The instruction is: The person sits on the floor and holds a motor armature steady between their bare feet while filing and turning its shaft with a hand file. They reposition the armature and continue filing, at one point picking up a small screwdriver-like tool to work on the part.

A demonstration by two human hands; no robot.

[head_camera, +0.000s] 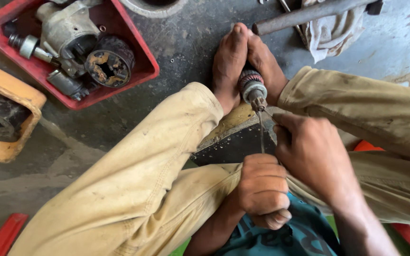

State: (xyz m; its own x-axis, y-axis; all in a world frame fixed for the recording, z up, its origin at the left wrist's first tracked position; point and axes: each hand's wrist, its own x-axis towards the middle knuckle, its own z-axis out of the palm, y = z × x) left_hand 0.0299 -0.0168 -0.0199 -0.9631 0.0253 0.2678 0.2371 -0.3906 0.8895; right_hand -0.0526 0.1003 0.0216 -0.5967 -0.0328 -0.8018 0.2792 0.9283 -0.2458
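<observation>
Sitting on the floor, the person clamps a motor rotor (251,85) between both feet at upper centre. The right hand (309,151) and fisted left hand (262,189) pinch a thin blade (262,135); it could slip and gash a foot.

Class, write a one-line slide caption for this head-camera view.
Seated on the floor, a person grips a motor armature between bare feet while both hands, left hand and right hand, pull a thin strip against it.

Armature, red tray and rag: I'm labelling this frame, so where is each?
Armature (251,86): head view, on its winding end, clamped between the feet.
Red tray (144,60): head view, on its right wall.
Rag (330,33): head view, on its folded middle.
</observation>
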